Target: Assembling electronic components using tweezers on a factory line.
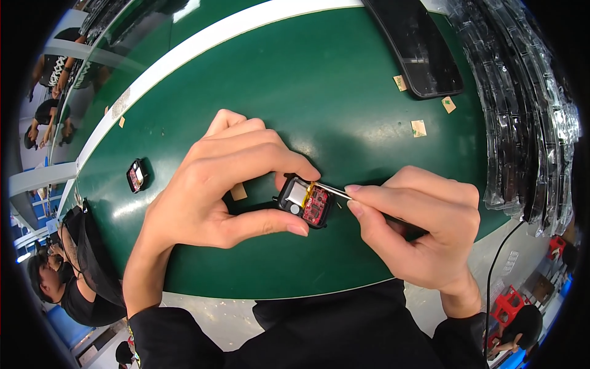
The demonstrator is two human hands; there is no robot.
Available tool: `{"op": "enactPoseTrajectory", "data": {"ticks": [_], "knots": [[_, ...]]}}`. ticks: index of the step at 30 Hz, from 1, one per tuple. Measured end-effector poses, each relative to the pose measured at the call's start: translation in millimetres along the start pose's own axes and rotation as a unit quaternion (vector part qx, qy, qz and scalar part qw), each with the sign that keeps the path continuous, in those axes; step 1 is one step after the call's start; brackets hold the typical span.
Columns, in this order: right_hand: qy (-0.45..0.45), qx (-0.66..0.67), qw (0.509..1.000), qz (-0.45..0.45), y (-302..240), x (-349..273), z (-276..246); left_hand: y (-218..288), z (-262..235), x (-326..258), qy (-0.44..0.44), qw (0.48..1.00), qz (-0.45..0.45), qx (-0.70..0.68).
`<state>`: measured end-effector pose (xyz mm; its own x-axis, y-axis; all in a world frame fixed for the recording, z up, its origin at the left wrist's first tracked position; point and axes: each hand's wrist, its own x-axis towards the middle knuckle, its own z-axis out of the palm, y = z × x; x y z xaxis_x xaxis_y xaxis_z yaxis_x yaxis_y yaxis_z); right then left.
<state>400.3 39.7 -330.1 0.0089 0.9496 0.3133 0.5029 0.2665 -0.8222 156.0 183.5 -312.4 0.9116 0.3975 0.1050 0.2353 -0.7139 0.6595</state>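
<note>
Between the thumb and index finger of my left hand point(227, 178) is an opened black smartwatch case point(321, 212). Inside it show a red circuit board, a silver block, a round silvery part and a strip of yellow tape. My right hand point(424, 221) pinches a pair of thin metal tweezers point(335, 191) between thumb and fingers. The tweezer tips reach the case's upper edge by the yellow tape; whether they grip anything there is too small to tell. A second opened watch case point(136, 176) lies on the green table, left of my left hand.
A black phone point(424, 55) lies at the far right. Small tan paper squares point(418, 128) are scattered near it, another point(238, 192) beneath my left hand. Stacked clear plastic trays point(510, 111) line the right edge. A black cable point(491, 264) hangs there. Other people sit at left.
</note>
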Motion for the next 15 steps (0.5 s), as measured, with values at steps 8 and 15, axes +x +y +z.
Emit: {"op": "enactPoseTrajectory", "data": {"ticks": [8,15], "knots": [[0.029,-0.023,0.999,-0.01,-0.5,-1.8,-1.1,3.9,0.1,0.0,0.007,1.0,-0.017,-0.002],[0.05,-0.064,0.993,-0.088,6.4,-1.9,5.5,2.9,0.4,0.6,0.005,1.0,-0.007,0.016]]}}
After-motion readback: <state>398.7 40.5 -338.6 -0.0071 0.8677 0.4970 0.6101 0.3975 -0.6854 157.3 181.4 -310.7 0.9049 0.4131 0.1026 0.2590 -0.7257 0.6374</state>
